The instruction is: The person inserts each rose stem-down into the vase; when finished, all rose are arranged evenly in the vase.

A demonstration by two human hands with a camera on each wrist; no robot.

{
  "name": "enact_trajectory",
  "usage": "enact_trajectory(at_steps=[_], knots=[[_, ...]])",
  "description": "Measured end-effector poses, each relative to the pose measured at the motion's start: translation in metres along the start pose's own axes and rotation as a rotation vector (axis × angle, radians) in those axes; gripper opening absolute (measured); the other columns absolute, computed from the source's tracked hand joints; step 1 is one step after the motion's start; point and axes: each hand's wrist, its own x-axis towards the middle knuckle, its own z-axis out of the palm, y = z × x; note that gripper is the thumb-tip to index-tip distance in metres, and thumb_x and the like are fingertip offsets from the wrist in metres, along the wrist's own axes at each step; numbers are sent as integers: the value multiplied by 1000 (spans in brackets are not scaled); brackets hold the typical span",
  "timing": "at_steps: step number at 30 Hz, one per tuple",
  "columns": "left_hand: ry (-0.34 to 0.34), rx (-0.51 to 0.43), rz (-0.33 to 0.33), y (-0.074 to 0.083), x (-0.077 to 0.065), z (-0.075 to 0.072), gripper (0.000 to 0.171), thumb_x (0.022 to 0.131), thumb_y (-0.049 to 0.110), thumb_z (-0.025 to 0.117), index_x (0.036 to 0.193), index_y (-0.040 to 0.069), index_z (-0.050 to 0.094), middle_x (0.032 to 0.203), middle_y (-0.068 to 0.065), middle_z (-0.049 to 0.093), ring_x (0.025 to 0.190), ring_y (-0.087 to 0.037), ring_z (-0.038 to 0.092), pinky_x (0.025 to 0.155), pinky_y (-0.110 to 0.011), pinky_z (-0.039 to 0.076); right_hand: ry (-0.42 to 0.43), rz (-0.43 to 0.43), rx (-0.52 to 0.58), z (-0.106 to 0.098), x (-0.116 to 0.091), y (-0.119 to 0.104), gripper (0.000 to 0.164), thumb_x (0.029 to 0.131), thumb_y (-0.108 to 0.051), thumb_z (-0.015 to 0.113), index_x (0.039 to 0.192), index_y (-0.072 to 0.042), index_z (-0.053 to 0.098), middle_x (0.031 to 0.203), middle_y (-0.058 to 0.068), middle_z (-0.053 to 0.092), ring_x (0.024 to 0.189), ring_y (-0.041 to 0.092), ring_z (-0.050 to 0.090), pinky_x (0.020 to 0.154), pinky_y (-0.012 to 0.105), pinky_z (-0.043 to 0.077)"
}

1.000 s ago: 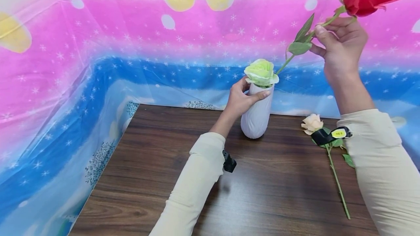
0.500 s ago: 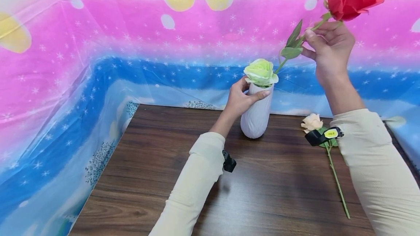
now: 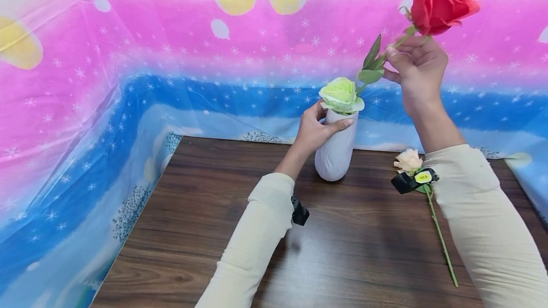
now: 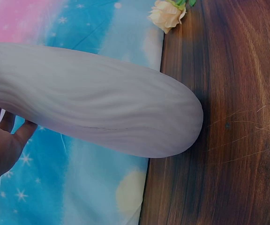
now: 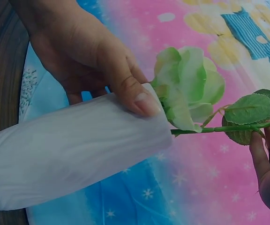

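Note:
A white vase (image 3: 335,151) with wavy ridges stands upright near the table's far edge. My left hand (image 3: 316,127) grips it just below the rim, the thumb across its near side. From the vase's mouth rises a pale green rose (image 3: 341,95). Up and to the right, my right hand (image 3: 421,68) pinches the leafy stem of a red rose (image 3: 443,4) below its bloom. That stem slants down behind the green rose; in the right wrist view the green stem (image 5: 214,129) enters the vase's mouth, its lower end hidden inside.
On the dark wooden table (image 3: 205,213) lies a cream rose (image 3: 408,160) with a long stem, to the right of the vase and partly covered by the right wrist camera (image 3: 413,180). A colourful cloth (image 3: 171,51) hangs behind the table.
My right hand has moved left and down with the red rose, and its leaves are now close to the green rose. The left hand and the vase have stayed put.

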Motion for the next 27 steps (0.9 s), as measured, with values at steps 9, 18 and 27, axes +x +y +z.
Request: enact_trajectory(at_steps=[9,18,27], knots=[[6,6,-2,1,-1,0,54,85,24,84,133,13,62,131,-7,69,120,-22,67,97,-36,58,-10,35,-37,1,-4,11,14,85,1,78,94,-4,68,84,3,78,73,14,77,59,26,60],[-1,5,14,0,-1,0,53,86,24,83,133,13,61,132,-6,69,122,-21,67,98,-36,57,-42,71,-50,1,-9,21,13,86,6,75,92,-5,69,82,0,78,75,11,76,61,25,61],[-15,-3,7,-1,1,0,54,86,25,83,134,14,60,132,-7,69,120,-20,67,96,-33,58,-105,111,-134,-3,-13,34,12,88,4,73,95,-6,71,80,-4,77,75,7,75,61,21,60]])
